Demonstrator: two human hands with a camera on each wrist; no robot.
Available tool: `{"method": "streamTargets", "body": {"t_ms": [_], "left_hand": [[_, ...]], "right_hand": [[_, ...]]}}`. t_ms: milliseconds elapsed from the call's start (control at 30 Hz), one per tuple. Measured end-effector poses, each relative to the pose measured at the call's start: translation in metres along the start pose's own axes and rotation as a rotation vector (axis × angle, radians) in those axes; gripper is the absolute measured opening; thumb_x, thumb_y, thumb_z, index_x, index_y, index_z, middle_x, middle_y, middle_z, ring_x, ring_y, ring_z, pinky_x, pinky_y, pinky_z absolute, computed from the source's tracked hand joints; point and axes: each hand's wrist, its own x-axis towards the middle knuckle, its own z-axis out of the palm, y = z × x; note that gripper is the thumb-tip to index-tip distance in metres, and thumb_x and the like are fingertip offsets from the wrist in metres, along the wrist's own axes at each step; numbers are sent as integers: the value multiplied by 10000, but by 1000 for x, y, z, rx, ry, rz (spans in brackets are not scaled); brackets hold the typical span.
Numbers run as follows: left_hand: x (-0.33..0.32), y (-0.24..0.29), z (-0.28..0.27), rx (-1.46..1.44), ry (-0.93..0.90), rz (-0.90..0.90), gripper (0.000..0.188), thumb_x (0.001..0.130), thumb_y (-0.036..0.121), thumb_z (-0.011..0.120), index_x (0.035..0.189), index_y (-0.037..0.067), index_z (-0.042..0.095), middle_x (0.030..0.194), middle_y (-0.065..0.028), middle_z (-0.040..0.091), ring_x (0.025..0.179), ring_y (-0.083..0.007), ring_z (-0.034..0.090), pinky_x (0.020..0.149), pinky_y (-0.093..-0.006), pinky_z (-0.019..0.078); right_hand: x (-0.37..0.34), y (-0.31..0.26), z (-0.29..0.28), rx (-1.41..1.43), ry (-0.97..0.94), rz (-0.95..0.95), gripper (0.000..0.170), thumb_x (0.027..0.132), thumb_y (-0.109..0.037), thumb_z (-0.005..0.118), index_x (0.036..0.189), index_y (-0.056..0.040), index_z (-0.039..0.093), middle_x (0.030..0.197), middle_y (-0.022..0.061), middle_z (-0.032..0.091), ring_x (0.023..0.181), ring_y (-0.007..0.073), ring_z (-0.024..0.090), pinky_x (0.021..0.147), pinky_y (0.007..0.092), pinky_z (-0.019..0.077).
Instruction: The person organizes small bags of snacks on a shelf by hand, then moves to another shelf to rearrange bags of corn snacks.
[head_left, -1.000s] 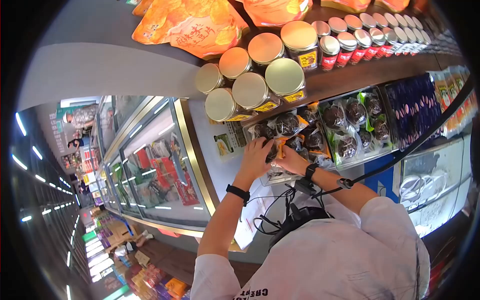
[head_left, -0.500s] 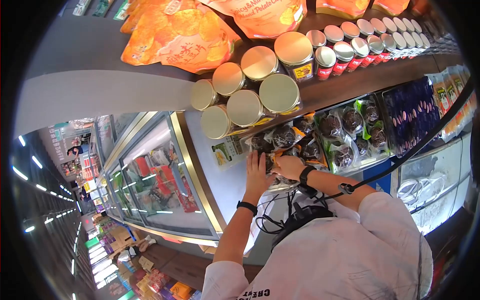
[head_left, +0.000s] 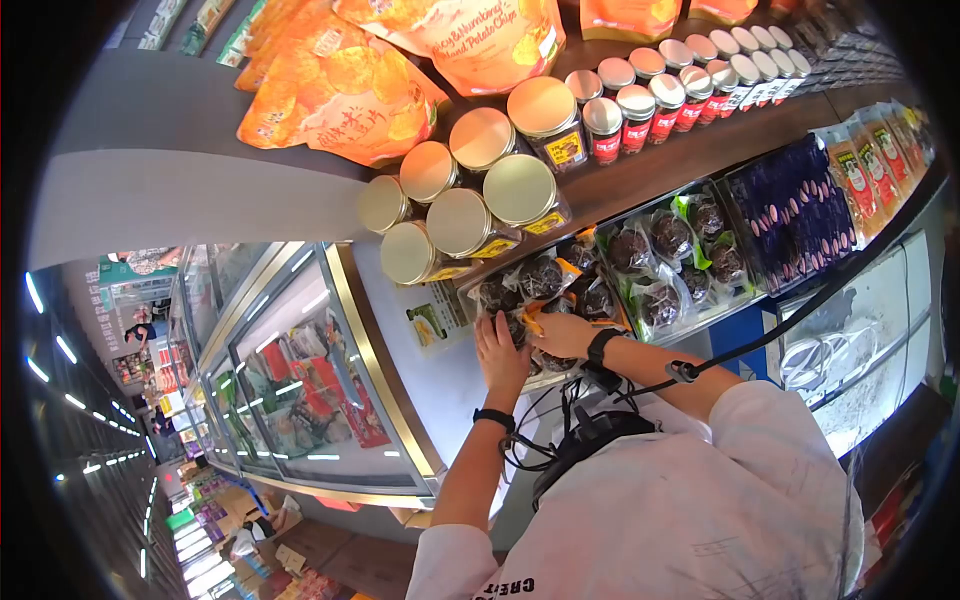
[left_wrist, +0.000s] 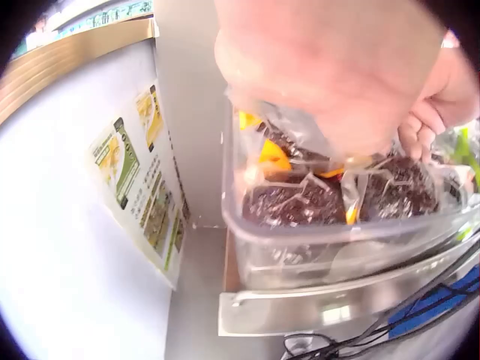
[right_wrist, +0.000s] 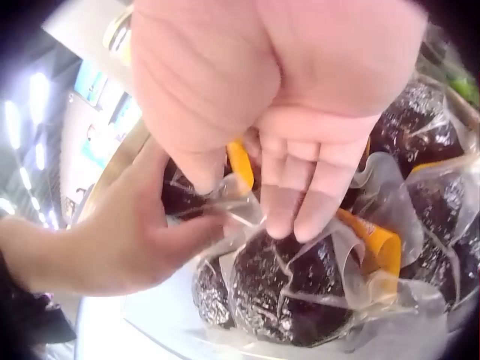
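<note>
Dark round items in clear wrappers with orange parts [right_wrist: 289,289] fill a clear plastic tray [left_wrist: 300,232]. In the head view my left hand [head_left: 502,358] is over the tray's left part; in the right wrist view its fingers and thumb grip a wrapped dark item [right_wrist: 178,193]. My right hand [head_left: 562,335] is just beside it, thumb and forefinger pinching that item's orange-marked wrapper [right_wrist: 240,165]. The other right fingers [right_wrist: 300,187] stretch down over a neighbouring package. The left wrist view shows my left hand [left_wrist: 330,67] covering part of the tray.
A second tray holds green-marked dark items [head_left: 660,305], beside dark blue packets [head_left: 795,215]. Lidded jars [head_left: 460,222] and orange chip bags [head_left: 335,95] stand behind. A glass-topped freezer [head_left: 310,370] is at left; black cables [left_wrist: 420,300] hang near the tray's front.
The shelf and trays have shifted left in the head view. My hands remain close together at the tray; the left hand's fingers spread upward more than a second ago.
</note>
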Motion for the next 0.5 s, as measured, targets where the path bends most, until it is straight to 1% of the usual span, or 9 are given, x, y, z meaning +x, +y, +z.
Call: {"method": "streamTargets", "body": {"t_ms": [67, 100, 167, 200, 233, 300, 367, 433, 500], "left_hand": [[4, -2, -13, -38, -95, 36, 859, 706, 268, 738, 1385, 14, 277, 1407, -245, 290, 1320, -437, 247, 1088, -514, 215], [4, -3, -20, -38, -79, 64, 859, 706, 268, 738, 1385, 14, 277, 1407, -245, 290, 1320, -437, 247, 1088, -514, 215], [-3, -8, -32, -4, -66, 136, 876, 713, 327, 721, 1393, 5, 273, 1421, -255, 288, 1330, -425, 244, 1096, -516, 186], [-6, -10, -36, -38, -41, 153, 877, 728, 349, 701, 1400, -5, 265, 1436, -258, 278, 1337, -415, 244, 1102, -514, 165], [-10, -12, -41, -42, -23, 181, 877, 728, 349, 701, 1400, -5, 265, 1436, -258, 278, 1337, -415, 244, 1102, -514, 165], [-22, -18, -48, -97, 17, 157, 847, 738, 322, 696, 1393, -15, 277, 1422, -265, 293, 1330, -419, 251, 1097, -518, 168], [-44, -26, -48, -119, 103, 180, 793, 758, 299, 683, 1377, -24, 305, 1402, -275, 317, 1306, -427, 289, 1081, -510, 212], [-68, -42, -37, -145, 218, 83, 723, 773, 262, 670, 1346, -34, 345, 1361, -286, 363, 1260, -438, 343, 1051, -499, 268], [-102, -56, -26, -154, 246, 55, 662, 783, 232, 665, 1315, -40, 378, 1321, -291, 401, 1220, -447, 381, 1028, -490, 301]], "right_hand": [[-12, 4, -25, 89, -71, -82, 334, 841, -308, 592, 944, 7, 550, 827, 172, 623, 742, 356, 604, 657, 415, 474], [-21, 8, -33, 82, -40, -85, 334, 841, -308, 592, 944, 7, 550, 827, 172, 623, 742, 356, 604, 657, 415, 474], [-47, 19, -51, 264, 218, -172, 303, 848, -264, 593, 948, 18, 550, 783, 148, 600, 695, 321, 590, 634, 374, 466], [-60, 23, -63, 287, 220, -114, 242, 864, -209, 583, 966, 10, 569, 764, 107, 601, 669, 231, 592, 628, 330, 469], [-76, 25, -71, 275, 251, -119, 242, 864, -209, 583, 966, 10, 569, 764, 107, 601, 669, 231, 592, 628, 330, 469], [-109, 33, -79, 834, 341, 62, 204, 853, -171, 584, 975, -9, 601, 814, 87, 627, 664, 167, 590, 623, 294, 482], [-136, 52, -83, 826, 473, 41, 192, 852, -148, 583, 974, 0, 598, 808, 67, 622, 674, 140, 585, 611, 275, 481], [-161, 69, -82, 818, 604, 14, 181, 852, -125, 583, 972, 10, 595, 803, 47, 616, 683, 113, 581, 598, 257, 479], [-184, 86, -72, 874, 828, 156, 195, 843, -103, 601, 998, 15, 589, 774, 42, 614, 636, 100, 573, 550, 229, 476]]}}
